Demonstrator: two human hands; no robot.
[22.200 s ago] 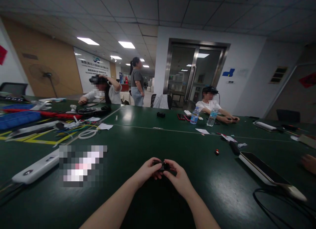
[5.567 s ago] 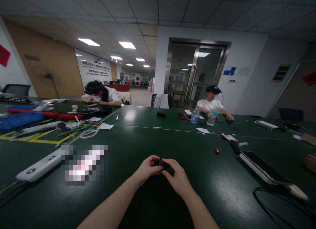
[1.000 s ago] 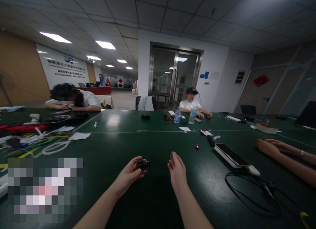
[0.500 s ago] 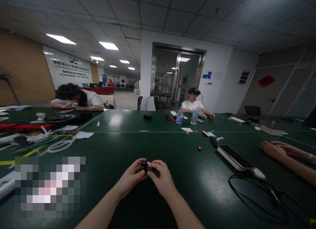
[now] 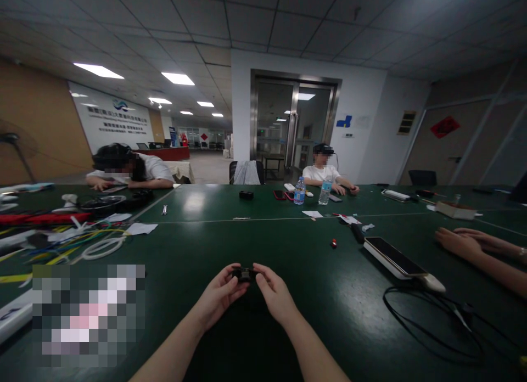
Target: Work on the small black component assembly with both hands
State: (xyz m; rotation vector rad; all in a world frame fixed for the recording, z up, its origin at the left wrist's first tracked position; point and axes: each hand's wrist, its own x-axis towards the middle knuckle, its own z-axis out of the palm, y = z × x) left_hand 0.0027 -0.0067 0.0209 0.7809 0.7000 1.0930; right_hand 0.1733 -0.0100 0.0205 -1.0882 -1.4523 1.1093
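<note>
Above the green table point(image 5: 197, 338), close in front of me, a small glossy black object point(image 5: 246, 274) is held level between my two hands. Its kind is too small and dark to make out. My left hand point(image 5: 222, 295) pinches the left end between thumb and fingers, with the lower fingers curled beneath. At the right end, the thumb and forefinger of my right hand point(image 5: 275, 295) grip the object. Fingertips cover both of its ends. A small red-and-black piece point(image 5: 334, 243) lies beyond my right hand.
At right lie a white device with a dark screen point(image 5: 395, 257), a black cable point(image 5: 389, 310) and another person's hands point(image 5: 463, 243). Tangled cables point(image 5: 102, 247) and paper point(image 5: 141, 228) crowd the left. Farther off stand two water bottles point(image 5: 300, 192) and a black box point(image 5: 246, 195). Two people sit opposite.
The black object has been turned and now shows a wider side. My right fingers have shifted slightly right, toward its end. The view has moved a little.
</note>
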